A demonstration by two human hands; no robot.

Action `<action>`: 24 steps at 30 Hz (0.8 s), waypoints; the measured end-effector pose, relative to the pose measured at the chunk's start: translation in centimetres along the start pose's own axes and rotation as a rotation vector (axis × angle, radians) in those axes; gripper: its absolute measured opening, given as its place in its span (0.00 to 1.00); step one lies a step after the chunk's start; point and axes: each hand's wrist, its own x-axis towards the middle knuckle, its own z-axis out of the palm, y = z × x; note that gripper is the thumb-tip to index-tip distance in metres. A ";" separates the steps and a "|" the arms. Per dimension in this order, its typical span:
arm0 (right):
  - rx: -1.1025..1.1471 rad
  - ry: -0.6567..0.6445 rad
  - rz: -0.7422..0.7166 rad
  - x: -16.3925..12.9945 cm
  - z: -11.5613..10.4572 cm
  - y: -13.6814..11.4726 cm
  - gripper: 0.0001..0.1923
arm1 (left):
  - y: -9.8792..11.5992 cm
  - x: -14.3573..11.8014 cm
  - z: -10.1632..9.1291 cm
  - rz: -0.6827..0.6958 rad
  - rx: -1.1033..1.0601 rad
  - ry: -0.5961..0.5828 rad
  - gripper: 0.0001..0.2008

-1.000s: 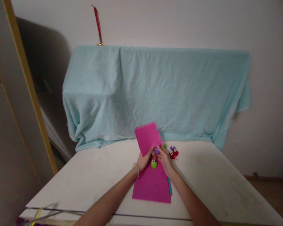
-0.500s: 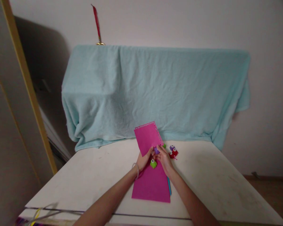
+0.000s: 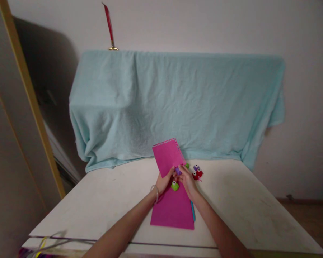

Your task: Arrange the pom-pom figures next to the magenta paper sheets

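My left hand (image 3: 164, 182) grips the lower edge of a raised pink sheet (image 3: 167, 156) that has a punched border along its top and right edges. Against that sheet's right edge my right hand (image 3: 187, 180) pinches a small purple punch (image 3: 178, 171). A green punch (image 3: 174, 186) lies between my hands on a stack of pink paper (image 3: 173, 211) flat on the white table (image 3: 97, 208). A blue sheet edge (image 3: 193, 215) peeks out on the stack's right side.
Just right of my right hand sit a purple punch (image 3: 196, 167), a red punch (image 3: 198, 173) and a green one (image 3: 187, 165). A light blue towel (image 3: 174, 104) drapes a bulky object behind the table. A wooden-edged panel (image 3: 29, 100) stands at left; cables (image 3: 48, 243) lie at the front-left corner.
Almost nothing has moved; both hands stay on the pink sheet and purple punch, and the view has drifted slightly.
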 end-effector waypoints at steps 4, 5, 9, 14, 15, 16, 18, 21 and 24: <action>-0.008 0.006 -0.003 0.2 -0.2 0.3 0.18 | -0.1 0.1 0.0 0.018 -0.020 -0.021 0.27; -0.010 0.004 -0.004 0.3 -0.3 0.4 0.18 | -0.1 0.1 0.0 0.021 -0.026 -0.025 0.27; -0.013 0.002 -0.009 0.4 -0.3 0.6 0.18 | -0.2 0.2 0.0 0.021 -0.028 -0.049 0.27; -0.005 0.012 -0.004 0.4 -0.3 0.5 0.18 | -0.3 0.2 -0.1 0.027 0.008 -0.005 0.26; 0.001 0.011 -0.004 0.4 -0.3 0.5 0.18 | -0.2 0.2 -0.2 0.025 0.016 0.000 0.26; 0.007 0.011 -0.004 0.4 -0.3 0.4 0.18 | -0.2 0.1 -0.2 0.024 0.023 0.005 0.27; 0.018 0.016 -0.002 0.4 -0.2 0.3 0.18 | 0.0 0.1 -0.2 0.024 0.036 0.020 0.27; 0.035 0.032 0.006 0.4 -0.2 0.2 0.19 | -0.1 0.2 -0.2 0.037 0.058 0.041 0.28; 0.049 0.035 0.004 0.4 -0.3 0.1 0.19 | -0.7 0.3 -0.3 0.077 0.080 0.061 0.27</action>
